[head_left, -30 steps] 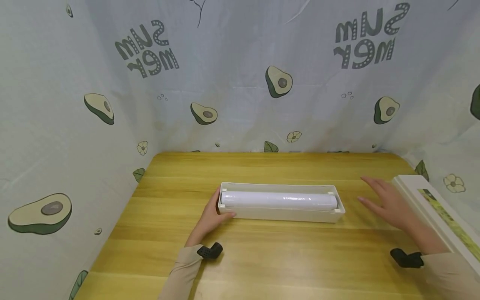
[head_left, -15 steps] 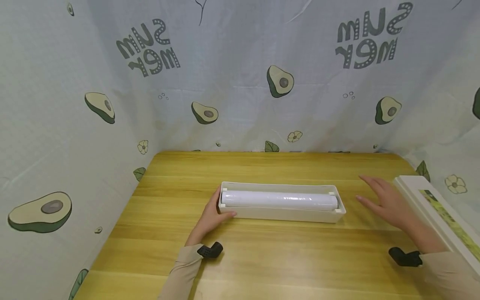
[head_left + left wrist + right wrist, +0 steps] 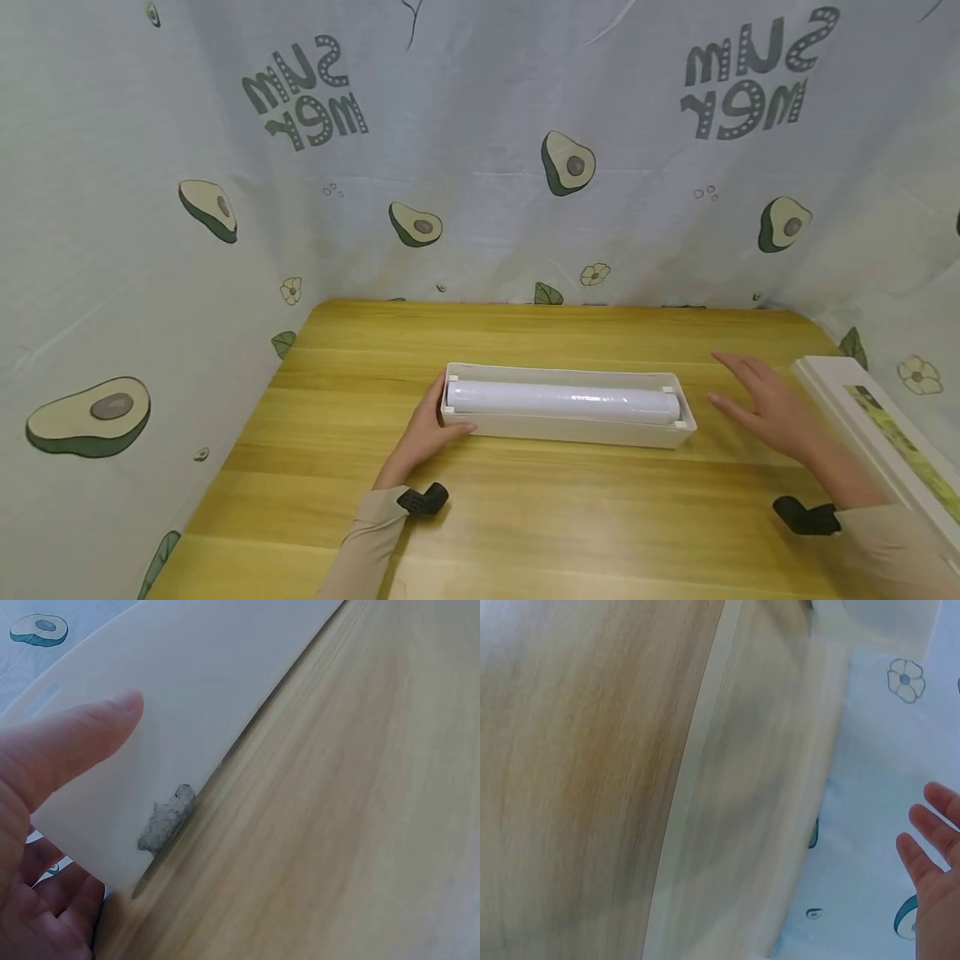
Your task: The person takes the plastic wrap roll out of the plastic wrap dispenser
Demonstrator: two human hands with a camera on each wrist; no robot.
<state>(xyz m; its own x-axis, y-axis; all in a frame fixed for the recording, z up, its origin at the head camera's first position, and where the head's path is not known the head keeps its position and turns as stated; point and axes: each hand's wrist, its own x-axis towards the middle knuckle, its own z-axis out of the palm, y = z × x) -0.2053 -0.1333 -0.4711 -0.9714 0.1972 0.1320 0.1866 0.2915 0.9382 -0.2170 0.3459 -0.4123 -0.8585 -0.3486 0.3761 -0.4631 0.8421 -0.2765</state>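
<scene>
A long white box lies lengthwise on the wooden table, its top uncovered. Inside it rests a white, shiny cling film roll, with small white holders at its ends. My left hand grips the box's left end, the thumb along the front wall and the other fingers around the end. In the left wrist view, the thumb presses the smooth wall above a torn grey patch. My right hand hovers right of the box, fingers spread, holding nothing; its fingers also show in the right wrist view.
A long white lid-like piece with a yellow-green printed strip lies at the table's right side, beside the right forearm. A pale curtain with avocado prints hangs behind and at both sides of the wooden table.
My right hand has drifted slightly left towards the box. The left hand keeps its hold on the box's end, and the head view has shifted a little.
</scene>
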